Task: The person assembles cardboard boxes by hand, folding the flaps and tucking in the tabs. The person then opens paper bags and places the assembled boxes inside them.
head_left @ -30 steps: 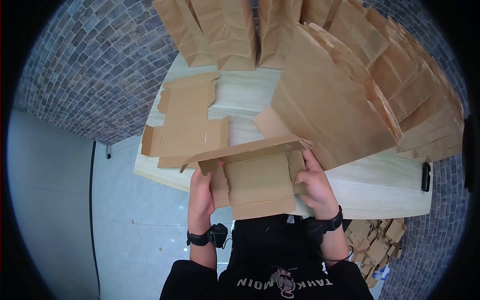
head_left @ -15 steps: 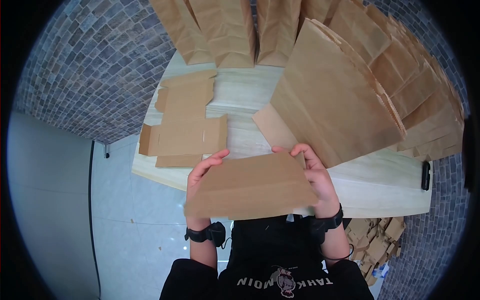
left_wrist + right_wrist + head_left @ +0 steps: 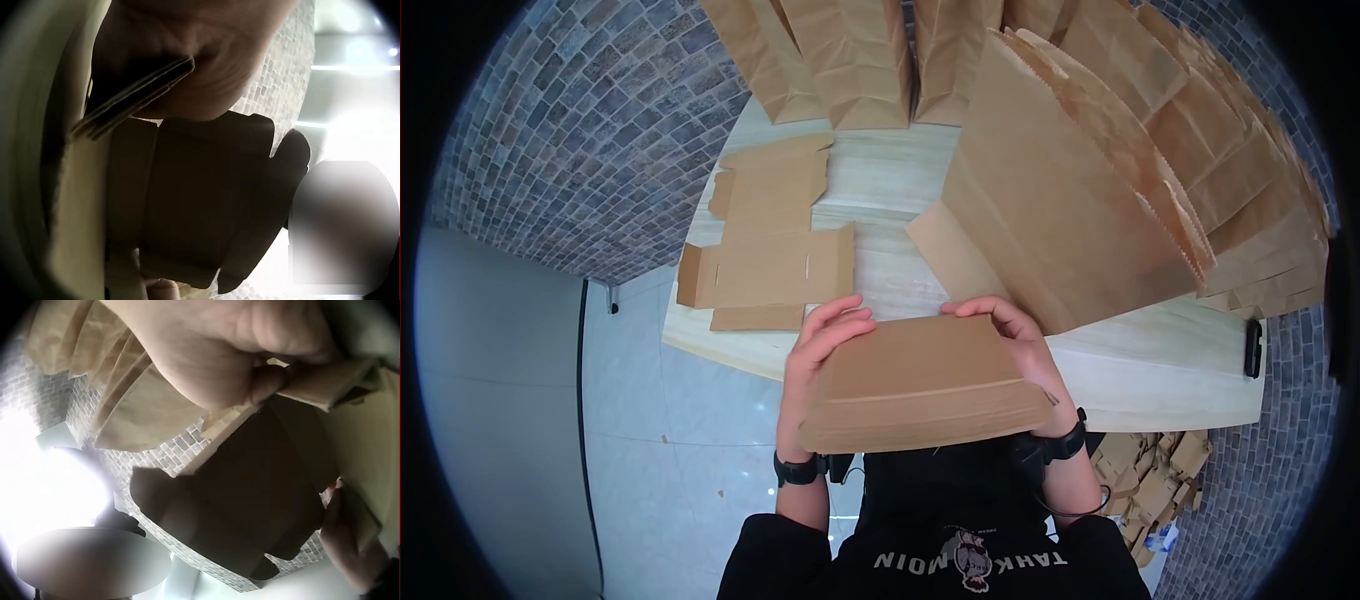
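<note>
Both hands hold a partly folded brown cardboard box (image 3: 920, 370) above the table's near edge. At its left end the left hand (image 3: 820, 345) has its fingers bent over the far edge, thumb hidden. The right hand (image 3: 1020, 350) grips the right end, fingers over the far corner. The left wrist view shows a dark lid panel (image 3: 200, 200) with side flaps hanging open beside the left palm (image 3: 181, 56). In the right wrist view the right thumb presses a folded end flap (image 3: 325, 384), and the same panel (image 3: 244, 487) stands out from the box.
A flat unfolded box (image 3: 770, 260) lies at the table's left. Large paper bags (image 3: 1070, 190) stand or lean at the right, more bags (image 3: 850, 70) at the back. A black object (image 3: 1253, 348) is at the right edge. Cardboard pieces (image 3: 1150, 480) are heaped below at the right.
The box has been tilted over, so its open inside no longer faces the head camera and its outer panel shows. Both hands have shifted their fingers to its far edge.
</note>
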Demonstrator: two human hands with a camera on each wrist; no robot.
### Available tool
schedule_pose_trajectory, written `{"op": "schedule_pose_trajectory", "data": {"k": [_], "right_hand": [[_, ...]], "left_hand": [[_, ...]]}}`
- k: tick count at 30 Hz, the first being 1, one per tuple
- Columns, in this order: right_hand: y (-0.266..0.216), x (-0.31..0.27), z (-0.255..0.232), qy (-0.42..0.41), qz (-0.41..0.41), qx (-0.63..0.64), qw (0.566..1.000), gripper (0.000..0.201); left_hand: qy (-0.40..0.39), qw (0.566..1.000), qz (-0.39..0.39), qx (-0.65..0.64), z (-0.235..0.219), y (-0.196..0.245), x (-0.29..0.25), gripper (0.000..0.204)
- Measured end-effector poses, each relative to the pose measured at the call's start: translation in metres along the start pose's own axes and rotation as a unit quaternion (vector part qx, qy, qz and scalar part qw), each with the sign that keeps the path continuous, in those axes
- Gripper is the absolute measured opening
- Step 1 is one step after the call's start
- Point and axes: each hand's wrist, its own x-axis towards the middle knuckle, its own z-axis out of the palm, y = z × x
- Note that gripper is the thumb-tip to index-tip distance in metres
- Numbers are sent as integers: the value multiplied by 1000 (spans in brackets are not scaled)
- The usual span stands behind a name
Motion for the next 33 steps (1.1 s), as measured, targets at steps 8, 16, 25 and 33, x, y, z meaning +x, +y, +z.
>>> {"op": "schedule_pose_trajectory", "data": {"k": [8, 16, 25, 33], "right_hand": [[3, 2, -14, -54, -72, 103, 991, 31], [4, -2, 2, 30, -77, -73, 994, 25], [7, -1, 4, 83, -112, -195, 971, 23], [11, 3, 2, 118, -173, -154, 966, 24]], "left_hand": [[-87, 971, -59, 216, 0, 30, 7, 55], [-106, 992, -4, 73, -5, 13, 15, 42], [-19, 998, -49, -32, 21, -5, 5, 53], [-62, 991, -120, -25, 15, 17, -8, 69]]}}
